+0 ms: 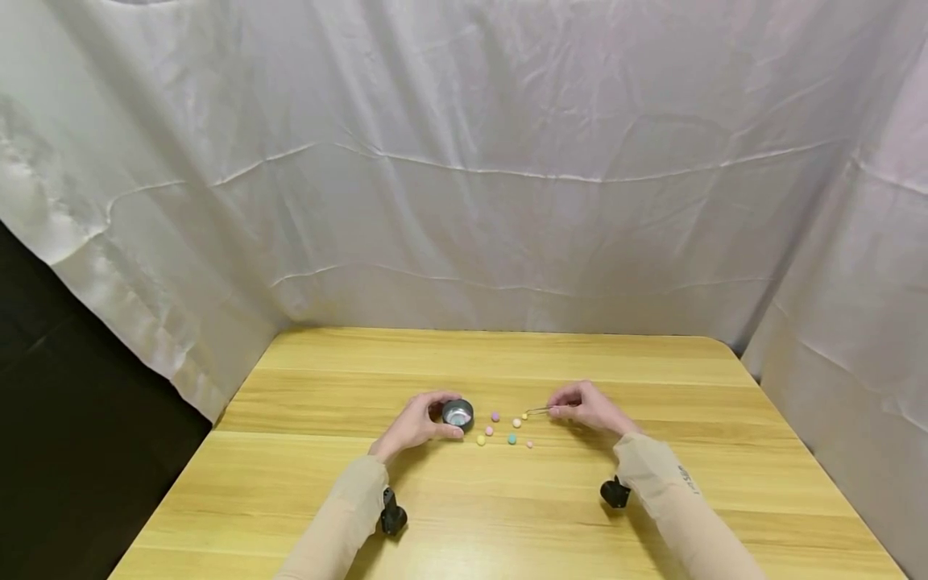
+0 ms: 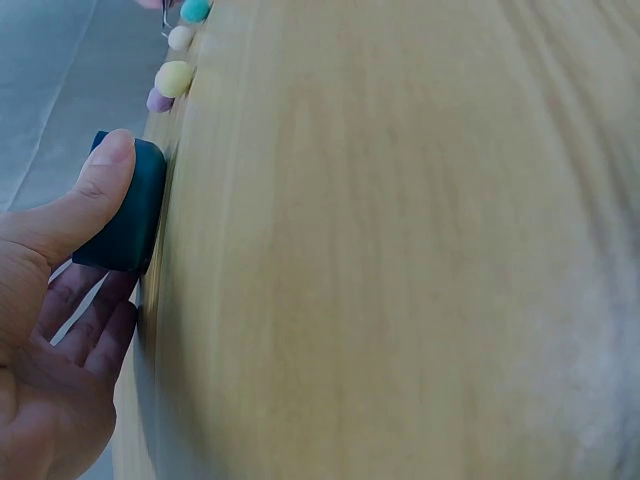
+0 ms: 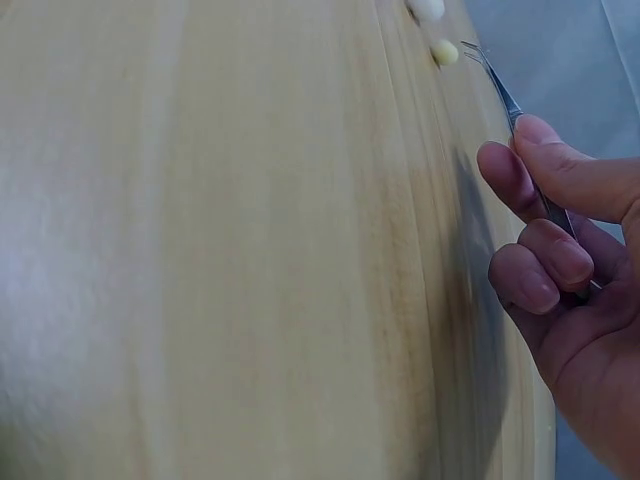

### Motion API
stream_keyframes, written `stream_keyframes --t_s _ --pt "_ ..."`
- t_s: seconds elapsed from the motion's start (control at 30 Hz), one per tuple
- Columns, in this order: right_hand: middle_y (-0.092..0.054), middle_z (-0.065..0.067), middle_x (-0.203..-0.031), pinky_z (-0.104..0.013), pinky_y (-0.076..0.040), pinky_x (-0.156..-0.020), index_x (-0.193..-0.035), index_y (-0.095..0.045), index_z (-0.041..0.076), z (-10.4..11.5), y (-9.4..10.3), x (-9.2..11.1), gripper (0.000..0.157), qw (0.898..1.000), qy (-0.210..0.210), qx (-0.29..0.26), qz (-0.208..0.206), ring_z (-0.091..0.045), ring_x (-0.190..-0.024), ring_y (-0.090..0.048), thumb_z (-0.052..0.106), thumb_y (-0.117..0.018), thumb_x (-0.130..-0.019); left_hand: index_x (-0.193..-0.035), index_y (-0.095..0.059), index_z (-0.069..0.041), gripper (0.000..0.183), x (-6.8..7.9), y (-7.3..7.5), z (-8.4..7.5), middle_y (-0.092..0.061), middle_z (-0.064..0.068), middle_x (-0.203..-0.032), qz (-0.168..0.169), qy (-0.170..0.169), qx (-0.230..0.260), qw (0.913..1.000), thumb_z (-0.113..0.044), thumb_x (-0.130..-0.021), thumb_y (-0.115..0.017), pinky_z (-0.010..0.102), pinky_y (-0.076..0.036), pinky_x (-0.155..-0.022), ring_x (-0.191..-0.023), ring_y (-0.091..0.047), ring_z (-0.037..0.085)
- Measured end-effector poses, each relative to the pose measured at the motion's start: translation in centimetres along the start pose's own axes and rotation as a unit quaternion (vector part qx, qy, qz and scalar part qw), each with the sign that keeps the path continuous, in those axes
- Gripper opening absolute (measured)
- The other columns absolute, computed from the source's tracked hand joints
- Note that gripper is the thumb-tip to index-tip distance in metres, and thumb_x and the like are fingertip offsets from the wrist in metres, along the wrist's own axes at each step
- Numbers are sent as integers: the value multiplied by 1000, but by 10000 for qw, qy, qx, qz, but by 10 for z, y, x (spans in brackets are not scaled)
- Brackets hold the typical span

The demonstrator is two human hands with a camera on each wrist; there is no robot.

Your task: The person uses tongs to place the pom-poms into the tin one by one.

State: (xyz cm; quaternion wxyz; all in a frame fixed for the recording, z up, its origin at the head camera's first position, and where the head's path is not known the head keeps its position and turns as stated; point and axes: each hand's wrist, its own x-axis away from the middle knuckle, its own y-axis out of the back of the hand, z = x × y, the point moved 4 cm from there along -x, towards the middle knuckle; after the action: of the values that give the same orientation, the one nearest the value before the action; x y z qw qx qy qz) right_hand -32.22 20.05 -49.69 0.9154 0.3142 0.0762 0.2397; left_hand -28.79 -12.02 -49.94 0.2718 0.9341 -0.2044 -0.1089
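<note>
My left hand point(image 1: 419, 422) holds a small dark bowl point(image 1: 470, 419) with a shiny silvery inside, at the middle of the table. In the left wrist view the thumb lies on the side of the bowl point(image 2: 138, 215) and the other fingers reach around behind it. Something pale pink and teal shows inside. Between thumb and fingers, my right hand point(image 1: 589, 407) pinches thin metal tweezers point(image 3: 507, 98) with bent tips pointing left. Those tips are parted, right beside a small yellow ball point(image 3: 445, 52). A white ball point(image 1: 517, 423) lies just left of it.
Between the hands lie more small balls: a purple one point(image 1: 495, 416), a larger yellow one point(image 1: 481, 441), a teal one point(image 1: 511, 439) and pink ones point(image 1: 489, 431). They rest on a wooden table point(image 1: 464, 507). Pale curtains point(image 1: 464, 225) hang behind and beside it.
</note>
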Motion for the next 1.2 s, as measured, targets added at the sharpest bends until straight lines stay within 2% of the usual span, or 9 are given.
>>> stream_keyframes --t_s 0.37,0.6,0.73,1.2 --pt "-70 -17 -83 -23 -46 -54 -103 -74 -1 1 -1 -3 17 10000 -3 -71 67 -11 -62 -53 13 -70 -94 -136 -60 -2 62 0 0 0 -66 16 -131 -52 47 21 10000 -17 -81 -85 42 -50 -98 -116 -62 29" --pt "-72 -21 -89 -20 -46 -55 -103 -74 -3 2 -3 -3 17 9998 97 -165 96 -8 -64 -53 11 -71 -93 -136 -61 -4 61 0 1 -1 -67 15 -130 -54 37 -14 10000 -16 -81 -85 36 -50 -95 -114 -63 28" --pt "-72 -24 -89 -19 -44 -54 -102 -74 -5 4 -3 -2 16 9996 141 -209 103 -7 -64 -51 9 -70 -94 -135 -61 -4 61 0 1 -1 -66 15 -130 -56 26 -19 10000 -16 -81 -85 38 -51 -96 -115 -63 28" --pt "-73 -11 -84 -19 -43 -54 -97 -76 2 -3 -4 -3 11 9999 140 9 58 -5 -61 -50 10 -70 -94 -136 -60 -3 62 0 0 0 -67 16 -129 -68 2 -51 10000 -18 -81 -85 47 -50 -100 -115 -63 29"
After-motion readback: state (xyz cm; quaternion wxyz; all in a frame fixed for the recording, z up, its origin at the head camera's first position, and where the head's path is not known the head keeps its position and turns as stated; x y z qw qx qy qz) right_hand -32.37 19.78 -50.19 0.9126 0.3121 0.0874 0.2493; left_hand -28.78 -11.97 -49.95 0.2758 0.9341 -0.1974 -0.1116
